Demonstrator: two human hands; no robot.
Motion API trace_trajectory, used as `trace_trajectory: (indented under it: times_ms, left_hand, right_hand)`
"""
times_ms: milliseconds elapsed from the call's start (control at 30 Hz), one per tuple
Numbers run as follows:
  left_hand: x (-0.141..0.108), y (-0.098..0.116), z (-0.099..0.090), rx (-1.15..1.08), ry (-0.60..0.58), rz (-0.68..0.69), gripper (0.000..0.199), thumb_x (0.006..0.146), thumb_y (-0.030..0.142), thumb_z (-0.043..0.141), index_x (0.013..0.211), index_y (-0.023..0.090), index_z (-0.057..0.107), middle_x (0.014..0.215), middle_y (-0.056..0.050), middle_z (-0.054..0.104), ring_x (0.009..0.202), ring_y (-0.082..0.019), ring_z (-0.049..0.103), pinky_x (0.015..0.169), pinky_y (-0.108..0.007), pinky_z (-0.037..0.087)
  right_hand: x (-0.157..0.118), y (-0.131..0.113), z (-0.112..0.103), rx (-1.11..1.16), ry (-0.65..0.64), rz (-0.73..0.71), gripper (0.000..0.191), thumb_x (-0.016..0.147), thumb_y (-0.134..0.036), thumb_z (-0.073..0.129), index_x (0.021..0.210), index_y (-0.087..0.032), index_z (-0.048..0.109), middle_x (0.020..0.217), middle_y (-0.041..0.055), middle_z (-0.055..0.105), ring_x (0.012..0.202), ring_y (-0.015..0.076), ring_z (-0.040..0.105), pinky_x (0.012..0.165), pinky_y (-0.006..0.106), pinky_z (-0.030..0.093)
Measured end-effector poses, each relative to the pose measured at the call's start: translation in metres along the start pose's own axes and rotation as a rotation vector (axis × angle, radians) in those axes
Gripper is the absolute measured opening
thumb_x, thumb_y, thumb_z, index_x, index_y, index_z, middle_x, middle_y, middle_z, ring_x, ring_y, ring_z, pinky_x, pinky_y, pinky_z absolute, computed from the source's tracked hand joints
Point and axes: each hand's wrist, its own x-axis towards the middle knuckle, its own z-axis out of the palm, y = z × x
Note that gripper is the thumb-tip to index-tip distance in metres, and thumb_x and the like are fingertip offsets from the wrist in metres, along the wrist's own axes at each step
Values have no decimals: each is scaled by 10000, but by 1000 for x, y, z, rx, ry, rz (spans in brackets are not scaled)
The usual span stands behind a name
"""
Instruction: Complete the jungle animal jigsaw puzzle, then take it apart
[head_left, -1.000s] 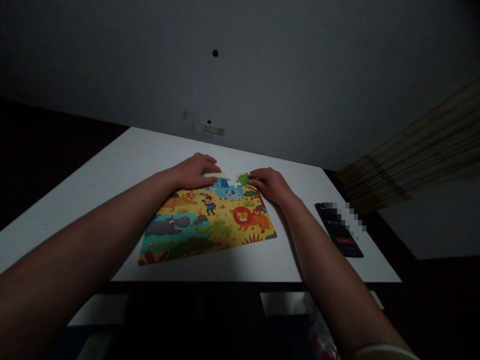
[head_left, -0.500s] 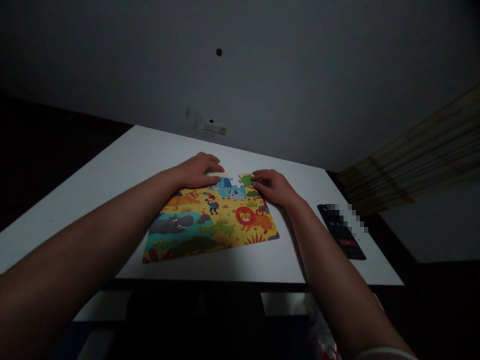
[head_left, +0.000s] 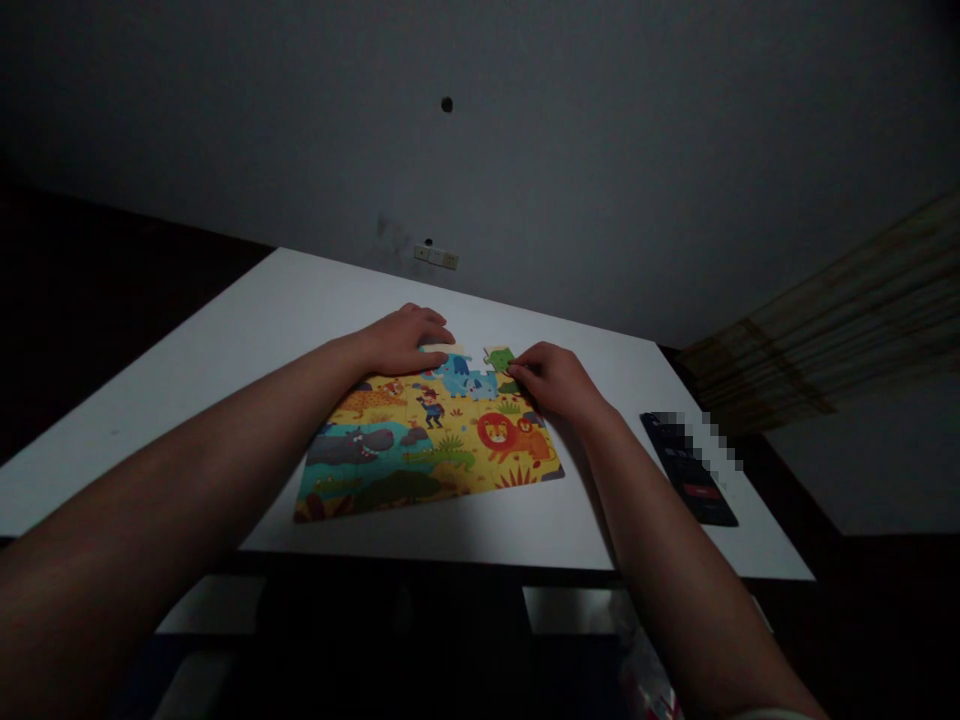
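Note:
A jungle-animal jigsaw puzzle (head_left: pixel 427 445) lies on the white table, with a lion, a hippo and a crocodile printed on it. My left hand (head_left: pixel 409 342) rests palm down on its far edge, fingertips at a pale piece (head_left: pixel 442 350). My right hand (head_left: pixel 553 382) sits to the right, fingers against a green-printed loose-looking piece (head_left: pixel 499 358). Neither hand lifts anything. Parts of the puzzle's far edge are hidden under my hands.
A dark phone (head_left: pixel 688 470), partly pixelated, lies on the white table (head_left: pixel 300 290) right of my right arm. Behind the table stands a grey wall with a small switch plate (head_left: pixel 436 257). A striped curtain (head_left: pixel 825 340) hangs at the right.
The whole scene drifts slightly right and tilts in view as my head turns. Both hands stay at the puzzle's far edge, with no piece visibly lifted.

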Motion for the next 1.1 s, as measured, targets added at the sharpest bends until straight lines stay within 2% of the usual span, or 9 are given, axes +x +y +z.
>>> trace_trajectory:
  times_ms: [200, 433, 633, 700, 767, 833, 900, 1000, 1100]
  left_hand:
    - [0, 0, 1, -6, 6, -12, 603, 1073, 599, 649, 1498, 239, 878, 1673, -201, 747, 1585, -456, 644, 1371, -646, 460]
    - [1, -1, 1, -21, 6, -22, 583, 1059, 602, 679, 1485, 259, 883, 1672, -182, 753, 1578, -456, 648, 1376, -645, 454]
    - [0, -4, 2, -22, 29, 10, 557, 1064, 618, 679, 1444, 274, 898, 1632, -166, 779, 1553, -435, 667, 1363, -610, 467]
    - [1, -4, 2, -14, 29, 11, 540, 1064, 607, 680, 1440, 287, 898, 1629, -157, 782, 1549, -427, 673, 1360, -602, 468]
    - [1, -4, 3, -1, 26, 6, 537, 1065, 594, 680, 1445, 282, 895, 1633, -162, 779, 1551, -426, 673, 1356, -601, 468]
    - [1, -4, 3, 9, 23, 1, 542, 1064, 587, 685, 1449, 267, 892, 1632, -172, 778, 1548, -427, 675, 1357, -599, 464]
    - [1, -3, 4, 17, 23, 0, 547, 1069, 586, 684, 1459, 261, 887, 1634, -172, 777, 1548, -422, 674, 1362, -592, 456]
    - [1, -3, 4, 28, 22, 10, 555, 1082, 579, 671, 1483, 255, 876, 1650, -169, 769, 1558, -421, 664, 1364, -590, 451]
    - [1, -2, 4, 25, 18, 5, 566, 1079, 576, 672, 1490, 245, 876, 1653, -174, 764, 1550, -431, 663, 1358, -600, 457]
  right_hand:
    - [-2, -6, 6, -44, 50, 94, 88, 1027, -340, 878, 1018, -268, 927, 1081, 129, 911, 989, 342, 822, 891, 460, 625]
    - [-2, -14, 11, -71, 92, 170, 230, 1014, -447, 911, 890, -276, 820, 941, 125, 875, 879, 335, 811, 829, 456, 610]
    - [0, -19, 15, -126, 77, 237, 278, 1047, -511, 881, 1043, -235, 856, 1001, 173, 863, 1002, 404, 833, 902, 509, 623]
    - [-1, -18, 17, -140, 107, 180, 323, 1070, -500, 838, 1209, -211, 881, 1113, 197, 867, 1107, 423, 814, 1003, 554, 635]
    - [-2, -17, 20, -153, 122, 46, 399, 1118, -452, 743, 1406, -206, 866, 1346, 223, 851, 1298, 440, 760, 1154, 610, 606]
    - [-3, -16, 20, -157, 80, -91, 448, 1158, -370, 633, 1531, -223, 832, 1581, 209, 789, 1475, 435, 681, 1282, 645, 535]
    - [-3, -16, 19, -137, 7, -155, 465, 1177, -310, 565, 1561, -244, 819, 1675, 169, 759, 1536, 407, 658, 1333, 631, 495]
    - [-1, -15, 16, -103, -37, -114, 376, 1188, -352, 604, 1460, -256, 845, 1547, 149, 829, 1444, 389, 722, 1266, 572, 544]
    - [2, -11, 14, -75, 6, -6, 248, 1132, -419, 751, 1268, -241, 857, 1361, 164, 865, 1305, 394, 766, 1157, 548, 601]
